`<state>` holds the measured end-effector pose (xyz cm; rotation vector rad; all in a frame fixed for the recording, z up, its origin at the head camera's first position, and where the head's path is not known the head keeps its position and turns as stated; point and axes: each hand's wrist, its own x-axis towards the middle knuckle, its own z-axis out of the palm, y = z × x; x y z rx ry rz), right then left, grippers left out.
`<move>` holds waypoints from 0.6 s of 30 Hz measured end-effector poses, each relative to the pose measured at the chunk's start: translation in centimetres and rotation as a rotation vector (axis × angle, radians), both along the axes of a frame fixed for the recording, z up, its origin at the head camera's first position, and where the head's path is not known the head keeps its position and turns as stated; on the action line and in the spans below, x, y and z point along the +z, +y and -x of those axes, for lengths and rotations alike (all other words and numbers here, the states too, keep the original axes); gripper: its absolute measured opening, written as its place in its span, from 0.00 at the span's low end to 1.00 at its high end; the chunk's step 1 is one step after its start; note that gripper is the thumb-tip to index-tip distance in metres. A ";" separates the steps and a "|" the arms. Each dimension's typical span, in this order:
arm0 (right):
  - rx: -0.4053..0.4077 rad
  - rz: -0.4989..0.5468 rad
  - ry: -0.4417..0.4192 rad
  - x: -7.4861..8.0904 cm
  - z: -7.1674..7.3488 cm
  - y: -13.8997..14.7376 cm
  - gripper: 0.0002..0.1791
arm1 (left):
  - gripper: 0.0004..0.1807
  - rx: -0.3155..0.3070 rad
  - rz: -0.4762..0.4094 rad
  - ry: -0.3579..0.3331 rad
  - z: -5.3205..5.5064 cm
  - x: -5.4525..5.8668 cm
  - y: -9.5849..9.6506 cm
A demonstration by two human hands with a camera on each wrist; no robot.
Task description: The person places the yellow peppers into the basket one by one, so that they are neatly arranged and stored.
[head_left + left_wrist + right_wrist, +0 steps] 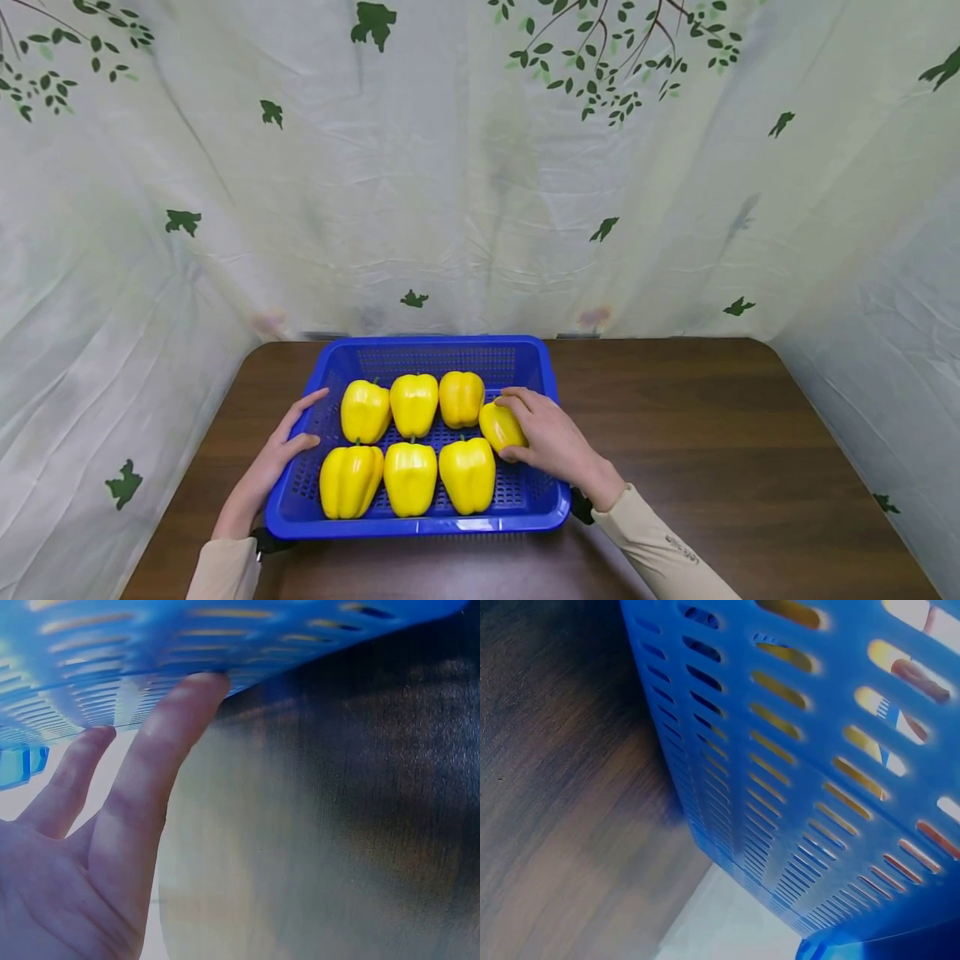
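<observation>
Several yellow bell peppers stand in a blue plastic basket (420,527) in two rows. At the right end of the back row, my right hand (547,437) grips a yellow bell pepper (501,427), which leans to the left; fingers are over its top and the thumb is at its lower side. My left hand (273,458) rests at the basket's left rim, thumb and a finger stretched apart. In the left wrist view, the straight fingers (142,780) meet the slotted blue wall (150,645). The right wrist view shows the basket's outer wall (780,772); the right hand is mostly hidden behind it.
The basket sits on a dark brown wooden table (697,450), toward its left half. A pale curtain (465,208) printed with green leaves hangs behind the table and along both sides.
</observation>
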<state>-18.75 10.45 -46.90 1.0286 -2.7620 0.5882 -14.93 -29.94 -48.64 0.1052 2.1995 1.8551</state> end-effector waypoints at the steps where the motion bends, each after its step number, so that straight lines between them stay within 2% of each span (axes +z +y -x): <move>1: -0.003 0.000 -0.001 0.0 0.0 0.0 0.35 | 0.33 0.000 0.002 -0.005 0.0 0.0 0.0; 4: -0.002 0.016 0.004 -0.1 0.0 -0.1 0.34 | 0.33 -0.006 0.010 -0.013 0.0 0.2 -0.2; 8: 0.005 0.051 0.004 -0.1 0.1 -0.2 0.32 | 0.33 -0.027 0.087 0.019 0.1 0.4 -0.5; 18: -0.001 0.183 -0.074 0.3 0.0 0.3 0.27 | 0.34 -0.050 0.473 0.133 0.3 2.4 -0.6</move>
